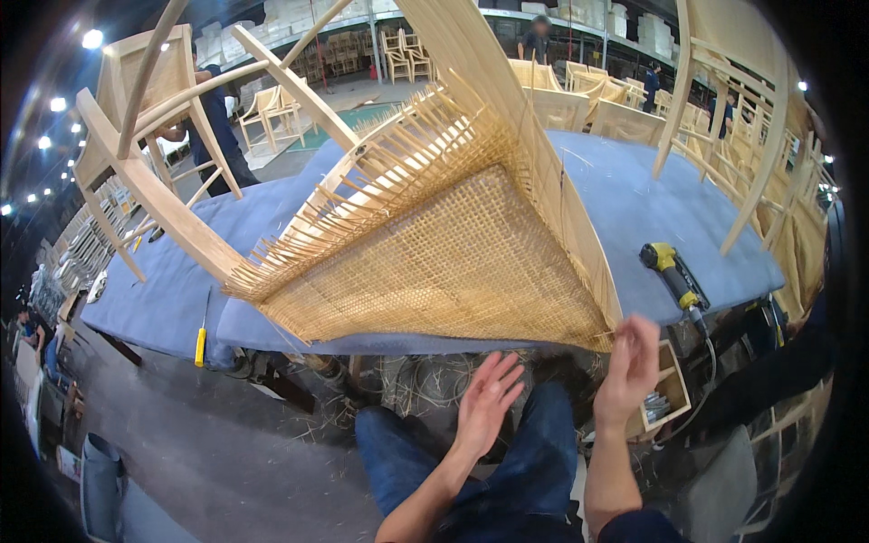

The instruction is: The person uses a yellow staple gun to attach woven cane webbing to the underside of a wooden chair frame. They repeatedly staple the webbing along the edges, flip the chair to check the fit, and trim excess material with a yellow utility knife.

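Both forearms raised from the lower edge, bare to the elbow. Left hand [487, 400] open, palm turned up and rightward, fingers spread, holding nothing. Right hand [628, 366] open too, fingers upward, slightly blurred, empty.

chair frame [172, 213]: pale bare wood, smooth | seat [453, 262]: woven cane, rough, frayed | table cover [634, 208]: matt blue cloth

A pale wooden chair frame [507, 136] lies tipped on the blue padded desk [634, 208], its seat facing the person. The seat is a sheet of woven cane webbing [453, 262], honey-coloured and open-meshed, stretched between the rails. Loose, untrimmed strands [362, 190] fan out past its upper and left edges. Its lower corner overhangs the desk's near edge.
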A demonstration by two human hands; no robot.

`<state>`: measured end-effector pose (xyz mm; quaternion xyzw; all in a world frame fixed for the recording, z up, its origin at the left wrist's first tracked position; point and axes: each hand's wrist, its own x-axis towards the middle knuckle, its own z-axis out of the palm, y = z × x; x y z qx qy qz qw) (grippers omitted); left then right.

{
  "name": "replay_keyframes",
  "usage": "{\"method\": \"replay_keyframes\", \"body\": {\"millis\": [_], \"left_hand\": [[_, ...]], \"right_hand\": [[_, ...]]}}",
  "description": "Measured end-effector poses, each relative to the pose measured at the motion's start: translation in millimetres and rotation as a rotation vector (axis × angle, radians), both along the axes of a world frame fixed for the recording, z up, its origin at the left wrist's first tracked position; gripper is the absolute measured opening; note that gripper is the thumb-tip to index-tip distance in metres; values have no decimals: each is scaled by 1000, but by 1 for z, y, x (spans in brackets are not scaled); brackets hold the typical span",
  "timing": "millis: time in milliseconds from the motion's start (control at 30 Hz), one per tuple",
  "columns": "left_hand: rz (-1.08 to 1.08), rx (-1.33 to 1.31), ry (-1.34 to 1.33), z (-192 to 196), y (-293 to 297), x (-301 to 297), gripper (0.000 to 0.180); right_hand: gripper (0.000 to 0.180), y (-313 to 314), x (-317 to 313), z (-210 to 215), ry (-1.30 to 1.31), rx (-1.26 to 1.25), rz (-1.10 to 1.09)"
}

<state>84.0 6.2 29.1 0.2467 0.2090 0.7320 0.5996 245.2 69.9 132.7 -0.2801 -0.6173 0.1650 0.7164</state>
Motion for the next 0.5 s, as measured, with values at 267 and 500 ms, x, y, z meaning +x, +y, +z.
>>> {"method": "replay_keyframes", "body": {"millis": [267,500], "left_hand": [[-68,39,-193,17,52,34,61],[172,-109,-120,9,62,56,37]], "right_hand": [[48,-32,8,-96,733,-998,547],[53,9,12,-109,850,-893,829]]}}
